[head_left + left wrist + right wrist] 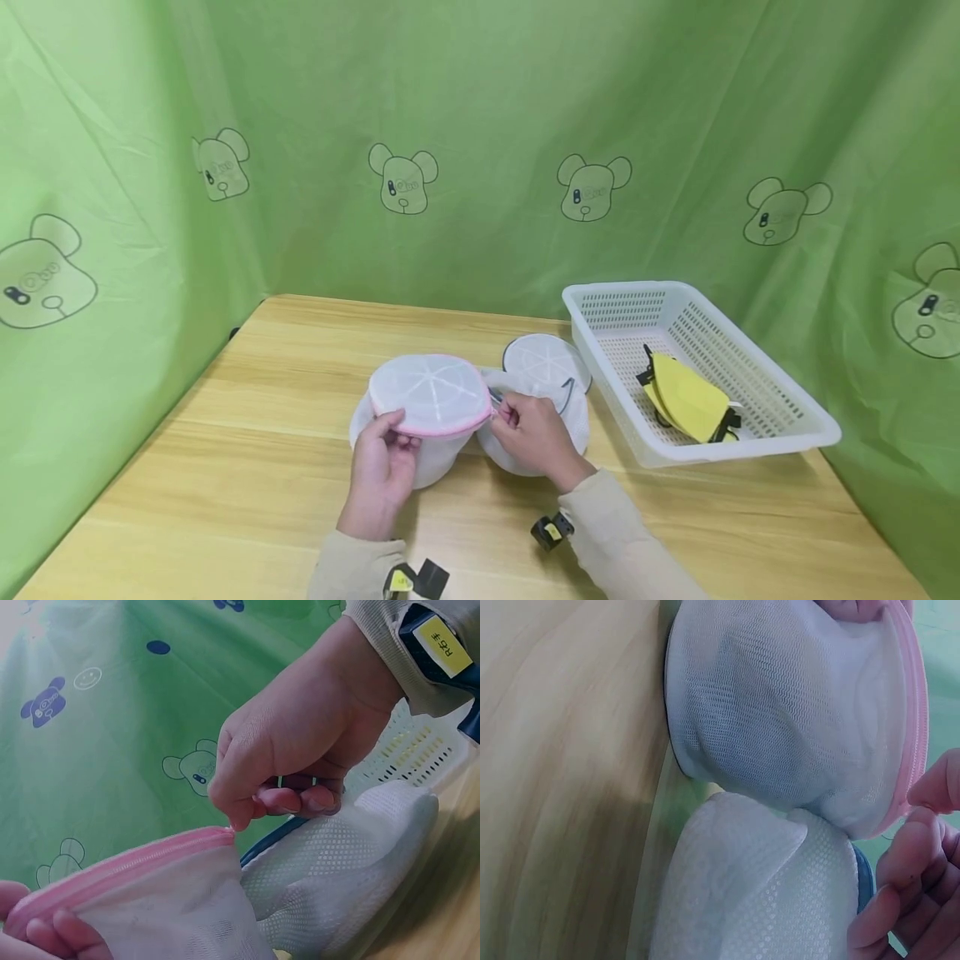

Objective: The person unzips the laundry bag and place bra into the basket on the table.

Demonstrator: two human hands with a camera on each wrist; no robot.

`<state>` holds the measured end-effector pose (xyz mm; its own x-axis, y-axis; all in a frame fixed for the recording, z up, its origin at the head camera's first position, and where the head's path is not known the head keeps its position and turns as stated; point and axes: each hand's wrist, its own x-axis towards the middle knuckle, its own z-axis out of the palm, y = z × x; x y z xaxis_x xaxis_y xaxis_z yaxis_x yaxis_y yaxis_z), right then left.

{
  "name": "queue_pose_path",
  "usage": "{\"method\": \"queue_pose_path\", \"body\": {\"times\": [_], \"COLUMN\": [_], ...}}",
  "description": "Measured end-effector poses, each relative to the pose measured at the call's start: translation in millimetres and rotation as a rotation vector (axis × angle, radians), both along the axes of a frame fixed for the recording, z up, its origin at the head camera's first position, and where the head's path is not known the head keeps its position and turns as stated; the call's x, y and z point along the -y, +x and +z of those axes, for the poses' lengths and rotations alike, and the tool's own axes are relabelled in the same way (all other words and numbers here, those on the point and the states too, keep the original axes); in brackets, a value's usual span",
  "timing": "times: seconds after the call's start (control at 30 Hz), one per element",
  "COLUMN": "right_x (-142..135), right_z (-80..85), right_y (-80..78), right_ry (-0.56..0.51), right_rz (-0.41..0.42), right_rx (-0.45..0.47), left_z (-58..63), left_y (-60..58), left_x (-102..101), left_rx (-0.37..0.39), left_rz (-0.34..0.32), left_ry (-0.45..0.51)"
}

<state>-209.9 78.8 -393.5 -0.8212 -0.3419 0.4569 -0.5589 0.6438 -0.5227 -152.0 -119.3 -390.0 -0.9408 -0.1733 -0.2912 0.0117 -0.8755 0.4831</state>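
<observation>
A white mesh laundry bag (429, 392) with a pink zipper stands on the table, its round lid facing up. My left hand (384, 471) holds its near-left rim, thumb on top and fingers beneath. My right hand (536, 429) pinches the zipper pull at the right end of the pink zipper (150, 859); the pull is mostly hidden by the fingertips. Behind and beneath the right hand is a second mesh laundry bag (780, 900) with a dark blue zipper, its round lid (543, 357) folded back toward the basket.
At the right stands a white plastic basket (622, 417) with slotted walls. Inside lies a yellow fabric item (686, 396) with black straps. A green curtain (487, 83) with bear-head prints surrounds the wooden table (225, 483) at the back and sides.
</observation>
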Motion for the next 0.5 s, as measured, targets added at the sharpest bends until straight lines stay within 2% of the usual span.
{"method": "queue_pose_path", "body": {"times": [0.17,0.3,0.4,0.5], "right_x": [1.2,2.5,3.4,4.2], "right_z": [0.5,1.8,3.1,4.1], "right_y": [1.8,3.5,4.7,6.1], "right_ry": [-0.006,-0.019,-0.026,-0.036], "right_rz": [-0.002,0.01,0.023,0.038], "right_rx": [0.015,0.021,0.008,-0.009], "left_z": [-1.1,-2.6,-4.1,-5.2], "left_y": [-1.4,-3.3,-4.5,-3.9], "left_x": [0.9,-1.0,-3.6,-5.1], "left_rx": [-0.141,-0.238,-0.226,-0.148], "left_rz": [0.026,0.044,0.072,0.077], "left_ry": [0.056,-0.011,-0.082,-0.142]}}
